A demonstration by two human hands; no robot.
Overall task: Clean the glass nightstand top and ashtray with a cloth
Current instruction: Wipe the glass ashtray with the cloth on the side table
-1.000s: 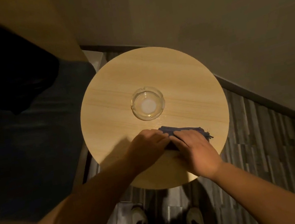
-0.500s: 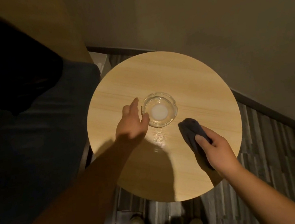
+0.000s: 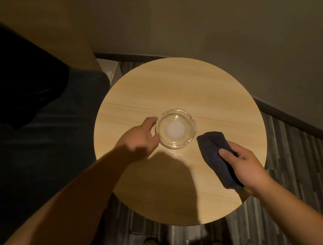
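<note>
Ashtray: the clear glass ashtray (image 3: 175,128) sat near the centre of the round nightstand top (image 3: 203,87), its round form offering no long axis.
Left hand: the left hand (image 3: 140,138) lay just left of the ashtray, fingers partly curled and meeting its rim, nothing lifted.
Right hand: the right hand (image 3: 243,164) was closed around 1 dark cloth (image 3: 216,156), whose long axis ran from the wrist toward the ashtray.
Nearer hand: the left; the cloth tip stood just beside the ashtray's right edge.
Change: 0.5 s earlier the left fingers were straighter; 1 s earlier, both hands pressed the cloth on the near edge.
</note>
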